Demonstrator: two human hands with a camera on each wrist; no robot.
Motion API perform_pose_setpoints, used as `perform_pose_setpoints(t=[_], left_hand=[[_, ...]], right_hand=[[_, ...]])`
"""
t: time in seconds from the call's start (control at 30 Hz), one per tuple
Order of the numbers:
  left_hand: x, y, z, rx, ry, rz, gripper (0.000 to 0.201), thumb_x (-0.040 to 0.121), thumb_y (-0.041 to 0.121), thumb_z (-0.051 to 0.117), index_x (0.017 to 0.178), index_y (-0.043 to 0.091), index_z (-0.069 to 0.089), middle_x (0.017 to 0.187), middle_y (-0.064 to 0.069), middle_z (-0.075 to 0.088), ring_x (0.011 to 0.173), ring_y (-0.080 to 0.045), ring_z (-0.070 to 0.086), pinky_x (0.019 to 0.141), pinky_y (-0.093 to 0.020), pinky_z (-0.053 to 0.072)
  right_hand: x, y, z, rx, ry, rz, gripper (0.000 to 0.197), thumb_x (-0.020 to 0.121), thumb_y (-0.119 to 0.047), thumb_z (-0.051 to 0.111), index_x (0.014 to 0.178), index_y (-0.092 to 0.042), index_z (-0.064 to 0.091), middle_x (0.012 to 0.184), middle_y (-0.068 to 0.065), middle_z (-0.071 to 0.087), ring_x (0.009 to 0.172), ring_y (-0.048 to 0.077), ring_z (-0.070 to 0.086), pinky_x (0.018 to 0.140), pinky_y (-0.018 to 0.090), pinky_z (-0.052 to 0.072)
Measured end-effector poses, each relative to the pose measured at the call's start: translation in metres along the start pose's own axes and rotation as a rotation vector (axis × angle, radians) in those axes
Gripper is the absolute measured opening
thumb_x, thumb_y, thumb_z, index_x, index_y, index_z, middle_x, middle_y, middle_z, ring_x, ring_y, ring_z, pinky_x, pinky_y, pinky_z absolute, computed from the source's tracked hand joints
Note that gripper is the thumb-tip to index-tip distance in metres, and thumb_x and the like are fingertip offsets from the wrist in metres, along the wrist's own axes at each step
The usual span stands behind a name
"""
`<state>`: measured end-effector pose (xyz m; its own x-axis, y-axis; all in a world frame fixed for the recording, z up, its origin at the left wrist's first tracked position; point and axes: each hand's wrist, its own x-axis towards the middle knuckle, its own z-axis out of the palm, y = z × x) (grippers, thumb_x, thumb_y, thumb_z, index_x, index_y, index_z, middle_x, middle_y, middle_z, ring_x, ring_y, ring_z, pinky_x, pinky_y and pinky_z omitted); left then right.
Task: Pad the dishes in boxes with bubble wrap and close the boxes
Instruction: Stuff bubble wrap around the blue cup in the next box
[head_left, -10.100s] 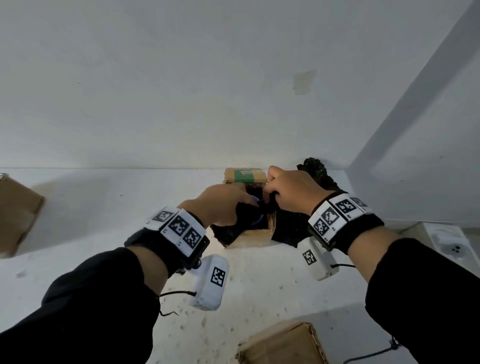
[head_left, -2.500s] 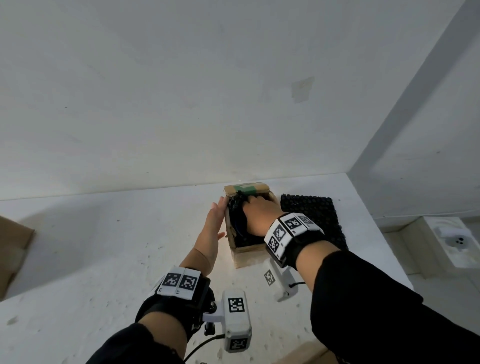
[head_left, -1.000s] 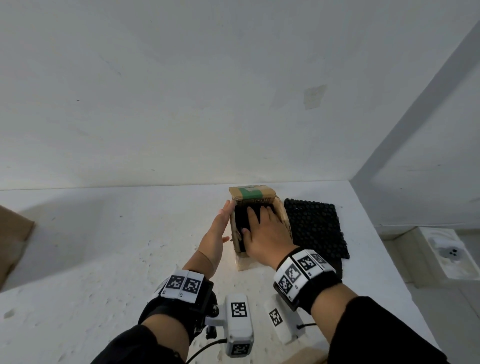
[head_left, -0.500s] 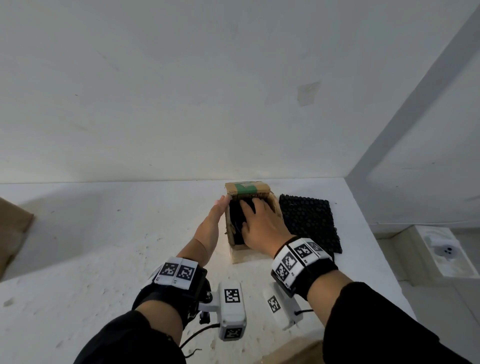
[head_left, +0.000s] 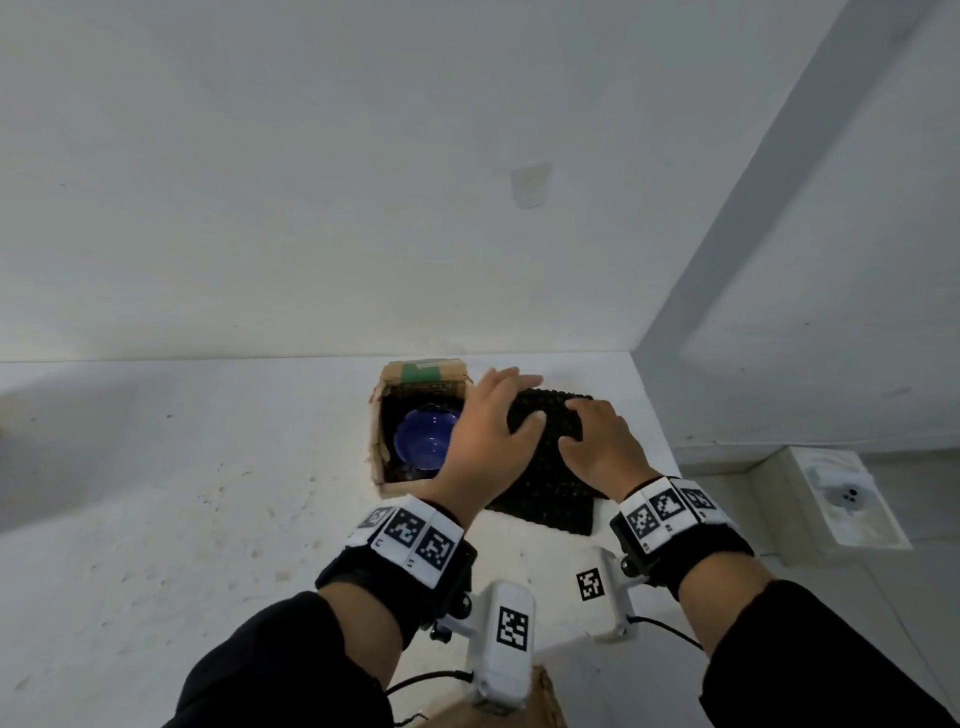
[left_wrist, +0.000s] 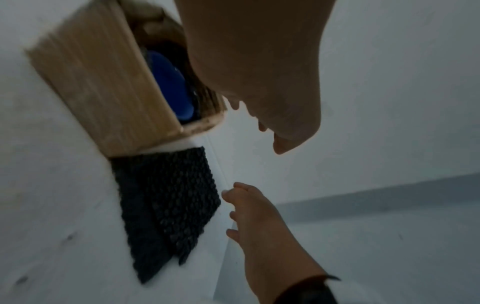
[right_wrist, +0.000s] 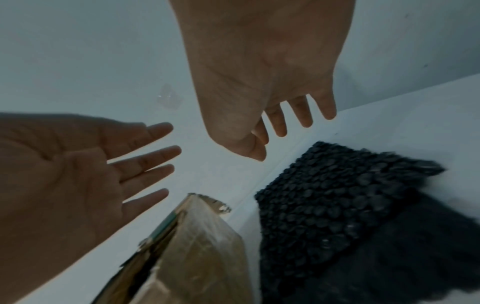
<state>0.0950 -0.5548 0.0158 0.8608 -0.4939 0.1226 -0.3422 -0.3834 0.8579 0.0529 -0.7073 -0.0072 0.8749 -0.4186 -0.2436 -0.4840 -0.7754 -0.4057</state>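
Both hands have left the box (head_left: 384, 415), centre frame; blue dish (head_left: 423, 439) now uncovered inside. Left hand (head_left: 485, 431) and right hand (head_left: 597, 447), grip open and empty, reach over bubble wrap (head_left: 545, 488) on the table (head_left: 182, 493): top padding next.

- Two cardboard boxes: one open (head_left: 415, 379), one at the near edge (head_left: 545, 696)
- One blue bowl (head_left: 423, 441)
- One black bubble wrap sheet (head_left: 550, 488)
- Two hands: left (head_left: 483, 431), right (head_left: 602, 447)

My left hand (head_left: 483, 436) and right hand (head_left: 602, 447) both extended forward side by side, palms down, fingers spread, gripping nothing.
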Motion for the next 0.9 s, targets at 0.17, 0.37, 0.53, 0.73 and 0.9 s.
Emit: perform_pose_setpoints(t=[0.17,0.37,0.53,0.73,0.9], left_hand=[[0.006,-0.005,0.048,0.162,-0.149,-0.2,0.054,0.091,0.026,0.055,0.141,0.019,0.037,0.147,-0.003,0.036,0.137,-0.019,0.031,0.111,-0.032,0.028],[0.014,-0.02,0.082,0.242,-0.336,-0.575,0.071,0.09,0.037,0.052,0.148,0.027,0.011,0.156,-0.022,-0.005,0.143,-0.043,-0.005,0.116,-0.055,0.01],[0.013,-0.026,0.088,0.228,-0.269,-0.754,0.081,0.088,0.037,0.051,0.149,0.022,0.0,0.154,-0.027,-0.005,0.144,-0.038,-0.003,0.117,-0.05,0.007],[0.015,-0.015,0.081,0.033,-0.222,-0.746,0.077,0.083,0.025,0.052,0.147,0.026,0.01,0.136,-0.017,0.041,0.124,-0.034,0.042,0.106,-0.046,0.037],[0.015,0.003,0.066,-0.033,-0.148,-0.645,0.073,0.086,0.006,0.049,0.147,0.026,0.014,0.123,-0.014,0.056,0.109,-0.032,0.057,0.091,-0.037,0.049]], right_hand=[[0.0,0.035,0.016,0.042,-0.127,0.146,0.062,0.087,-0.026,0.053,0.143,-0.018,0.027,0.139,0.014,0.031,0.125,0.032,0.04,0.098,0.039,0.041],[0.007,0.051,0.029,0.437,-0.053,0.376,0.069,0.084,-0.022,0.064,0.142,-0.008,0.027,0.135,0.019,0.033,0.113,0.035,0.049,0.09,0.037,0.046],[0.016,0.058,0.034,0.661,-0.067,0.467,0.054,0.083,-0.018,0.065,0.128,-0.001,0.041,0.101,0.011,0.055,0.088,0.024,0.053,0.08,0.039,0.05],[0.015,0.057,0.024,0.785,-0.183,0.414,0.013,0.087,-0.014,0.062,0.096,-0.005,0.058,0.099,0.015,0.063,0.094,0.03,0.061,0.078,0.033,0.052],[0.009,0.056,0.005,0.814,-0.155,0.327,0.015,0.088,-0.006,0.058,0.103,-0.003,0.061,0.097,0.015,0.064,0.091,0.029,0.062,0.071,0.03,0.051]])
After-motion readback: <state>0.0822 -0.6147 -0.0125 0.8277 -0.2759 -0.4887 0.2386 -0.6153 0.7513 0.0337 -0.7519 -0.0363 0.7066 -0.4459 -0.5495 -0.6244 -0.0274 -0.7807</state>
